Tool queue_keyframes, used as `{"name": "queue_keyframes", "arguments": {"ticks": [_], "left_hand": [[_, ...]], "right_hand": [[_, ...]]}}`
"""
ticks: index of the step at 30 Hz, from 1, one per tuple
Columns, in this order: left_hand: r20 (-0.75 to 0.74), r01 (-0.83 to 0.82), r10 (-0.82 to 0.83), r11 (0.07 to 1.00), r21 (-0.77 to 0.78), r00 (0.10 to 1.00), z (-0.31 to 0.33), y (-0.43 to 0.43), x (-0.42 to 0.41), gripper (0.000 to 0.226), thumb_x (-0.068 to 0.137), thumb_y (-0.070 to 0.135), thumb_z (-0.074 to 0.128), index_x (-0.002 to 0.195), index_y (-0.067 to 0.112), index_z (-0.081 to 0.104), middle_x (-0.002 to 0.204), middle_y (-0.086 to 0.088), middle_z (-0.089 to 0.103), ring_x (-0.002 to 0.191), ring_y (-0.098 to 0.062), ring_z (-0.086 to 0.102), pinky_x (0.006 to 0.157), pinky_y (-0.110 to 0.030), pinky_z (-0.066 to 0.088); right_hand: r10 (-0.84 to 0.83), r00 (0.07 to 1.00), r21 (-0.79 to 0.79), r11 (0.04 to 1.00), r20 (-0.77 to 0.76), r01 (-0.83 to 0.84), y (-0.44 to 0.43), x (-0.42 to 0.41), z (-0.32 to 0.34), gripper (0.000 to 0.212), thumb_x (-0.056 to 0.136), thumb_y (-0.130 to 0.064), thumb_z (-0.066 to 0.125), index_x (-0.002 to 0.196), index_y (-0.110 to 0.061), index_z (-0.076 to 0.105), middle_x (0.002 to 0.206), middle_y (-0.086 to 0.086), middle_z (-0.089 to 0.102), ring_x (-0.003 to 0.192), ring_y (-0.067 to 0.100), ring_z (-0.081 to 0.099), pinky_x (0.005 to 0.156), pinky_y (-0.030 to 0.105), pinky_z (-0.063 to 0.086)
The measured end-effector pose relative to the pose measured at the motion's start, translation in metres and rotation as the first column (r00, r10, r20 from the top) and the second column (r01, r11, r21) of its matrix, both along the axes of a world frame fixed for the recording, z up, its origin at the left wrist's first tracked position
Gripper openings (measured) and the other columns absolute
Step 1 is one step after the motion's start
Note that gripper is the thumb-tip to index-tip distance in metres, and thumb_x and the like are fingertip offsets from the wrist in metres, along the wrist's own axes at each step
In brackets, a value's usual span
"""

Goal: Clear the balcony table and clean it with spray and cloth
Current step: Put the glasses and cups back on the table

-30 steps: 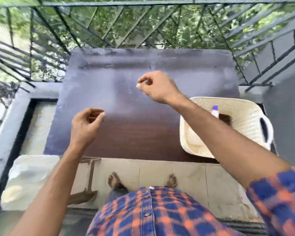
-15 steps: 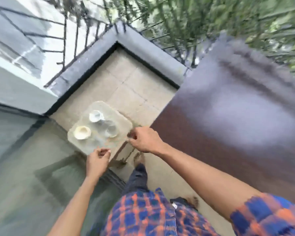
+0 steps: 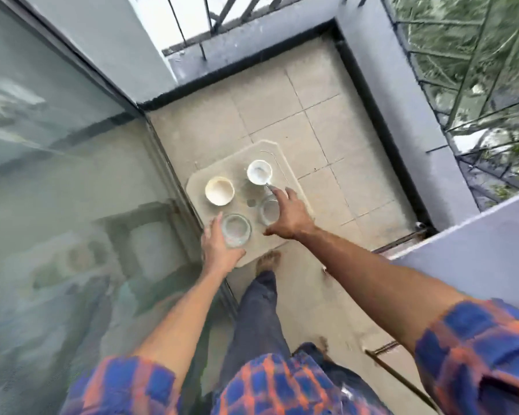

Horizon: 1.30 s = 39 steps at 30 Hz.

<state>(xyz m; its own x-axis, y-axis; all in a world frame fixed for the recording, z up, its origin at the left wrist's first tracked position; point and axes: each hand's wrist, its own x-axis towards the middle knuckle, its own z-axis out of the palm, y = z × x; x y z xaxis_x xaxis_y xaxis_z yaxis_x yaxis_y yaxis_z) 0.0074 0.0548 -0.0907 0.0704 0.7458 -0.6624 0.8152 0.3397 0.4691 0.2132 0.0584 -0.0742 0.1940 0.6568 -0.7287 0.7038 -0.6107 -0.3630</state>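
Note:
A beige tray (image 3: 285, 163) lies on the tiled balcony floor. On it stand a cream bowl (image 3: 219, 190), a white cup (image 3: 259, 172) with a spoon in it, and two clear glasses. My left hand (image 3: 218, 250) curls against the left side of the near glass (image 3: 236, 233); whether it grips the glass is unclear. My right hand (image 3: 288, 217) hovers with fingers apart over the far glass (image 3: 268, 210), one fingertip close to the spoon handle. A corner of the dark table (image 3: 477, 235) shows at the right.
A glass door (image 3: 57, 175) runs along the left, close to the tray. A grey parapet (image 3: 402, 94) with metal railing bounds the floor at the back and right. My bare foot (image 3: 267, 260) stands just below the tray.
The view has swung from the table down to the tray on the floor. Both hands have moved from the tray's near edge onto the glasses, and their fingers have loosened.

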Motion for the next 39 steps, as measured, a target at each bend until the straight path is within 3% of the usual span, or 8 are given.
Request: {"name": "queue_keyframes", "arguments": {"ticks": [3, 9, 16, 19, 22, 29, 36, 39], "left_hand": [[-0.004, 0.124, -0.124, 0.991, 0.06, 0.992, -0.015, 0.004, 0.005, 0.113, 0.066, 0.02, 0.091, 0.159, 0.026, 0.028, 0.151, -0.01, 0.038, 0.14, -0.032, 0.037, 0.114, -0.045, 0.035], [-0.021, 0.175, -0.174, 0.975, 0.136, 0.984, -0.015, 0.011, 0.006, 0.09, 0.06, 0.025, 0.088, 0.14, 0.028, 0.045, 0.13, -0.002, 0.052, 0.121, -0.03, 0.054, 0.1, -0.04, 0.046], [-0.048, 0.195, -0.189, 0.957, 0.213, 0.981, 0.031, 0.018, 0.012, 0.09, 0.058, 0.037, 0.086, 0.138, 0.031, 0.044, 0.127, 0.001, 0.055, 0.119, -0.028, 0.056, 0.099, -0.039, 0.046], [-0.04, 0.253, -0.253, 0.92, 0.299, 0.967, 0.069, 0.024, 0.027, 0.089, 0.059, 0.04, 0.085, 0.137, 0.031, 0.045, 0.129, 0.002, 0.056, 0.117, -0.027, 0.057, 0.096, -0.038, 0.047], [-0.014, 0.3, -0.321, 0.868, 0.396, 0.947, 0.11, 0.029, 0.056, 0.088, 0.06, 0.041, 0.086, 0.137, 0.028, 0.045, 0.13, 0.0, 0.057, 0.117, -0.029, 0.058, 0.095, -0.041, 0.049], [0.004, 0.408, -0.504, 0.705, 0.58, 0.864, 0.185, 0.022, 0.167, 0.088, 0.062, 0.056, 0.083, 0.135, 0.032, 0.041, 0.122, -0.008, 0.065, 0.109, -0.032, 0.063, 0.089, -0.043, 0.053], [0.107, 0.504, -0.685, 0.624, 0.597, 0.72, 0.22, -0.051, 0.321, 0.088, 0.061, 0.054, 0.09, 0.133, 0.029, 0.048, 0.119, -0.002, 0.067, 0.108, -0.024, 0.065, 0.094, -0.042, 0.054], [0.167, 0.543, -0.726, 0.628, 0.557, 0.667, 0.228, -0.09, 0.379, 0.094, 0.053, 0.062, 0.086, 0.134, 0.03, 0.05, 0.119, 0.001, 0.068, 0.108, -0.019, 0.066, 0.095, -0.033, 0.051]], "right_hand": [[0.01, 1.0, -0.015, 1.0, 0.017, -0.01, 0.003, -0.006, -0.018, 0.121, 0.06, -0.034, 0.094, 0.154, -0.041, 0.019, 0.162, 0.009, 0.014, 0.14, 0.037, 0.035, 0.11, 0.046, 0.042], [0.016, 0.99, 0.092, 0.995, 0.137, -0.029, -0.002, -0.014, -0.027, 0.091, 0.06, -0.025, 0.084, 0.135, -0.042, 0.036, 0.132, 0.002, 0.041, 0.111, 0.031, 0.053, 0.076, 0.033, 0.044], [-0.214, 0.977, 0.155, 0.965, 0.01, 0.21, -0.018, 0.013, 0.022, 0.088, 0.055, -0.045, 0.079, 0.132, -0.046, 0.036, 0.125, 0.0, 0.044, 0.104, 0.031, 0.061, 0.087, 0.038, 0.051], [-0.259, 0.965, 0.257, 0.93, -0.052, 0.263, -0.027, 0.039, 0.063, 0.088, 0.057, -0.05, 0.074, 0.136, -0.05, 0.033, 0.121, -0.005, 0.042, 0.098, 0.025, 0.06, 0.076, 0.033, 0.047], [-0.296, 0.951, 0.372, 0.876, -0.088, 0.307, -0.043, 0.074, 0.115, 0.091, 0.053, -0.058, 0.066, 0.138, -0.052, 0.032, 0.118, -0.008, 0.043, 0.096, 0.021, 0.058, 0.078, 0.033, 0.047], [-0.352, 0.935, 0.591, 0.761, 0.03, 0.267, -0.121, 0.178, 0.206, 0.095, 0.06, -0.054, 0.072, 0.143, -0.05, 0.028, 0.12, -0.001, 0.049, 0.104, 0.032, 0.059, 0.087, 0.042, 0.052], [-0.662, 0.745, 0.657, 0.597, 0.078, 0.461, -0.271, 0.281, 0.237, 0.094, 0.056, -0.066, 0.061, 0.144, -0.053, 0.03, 0.124, -0.007, 0.049, 0.111, 0.025, 0.06, 0.087, 0.038, 0.05], [-0.744, 0.656, 0.628, 0.57, 0.123, 0.529, -0.33, 0.314, 0.233, 0.103, 0.054, -0.068, 0.056, 0.15, -0.051, 0.024, 0.125, -0.007, 0.048, 0.115, 0.026, 0.058, 0.088, 0.036, 0.048]]}}
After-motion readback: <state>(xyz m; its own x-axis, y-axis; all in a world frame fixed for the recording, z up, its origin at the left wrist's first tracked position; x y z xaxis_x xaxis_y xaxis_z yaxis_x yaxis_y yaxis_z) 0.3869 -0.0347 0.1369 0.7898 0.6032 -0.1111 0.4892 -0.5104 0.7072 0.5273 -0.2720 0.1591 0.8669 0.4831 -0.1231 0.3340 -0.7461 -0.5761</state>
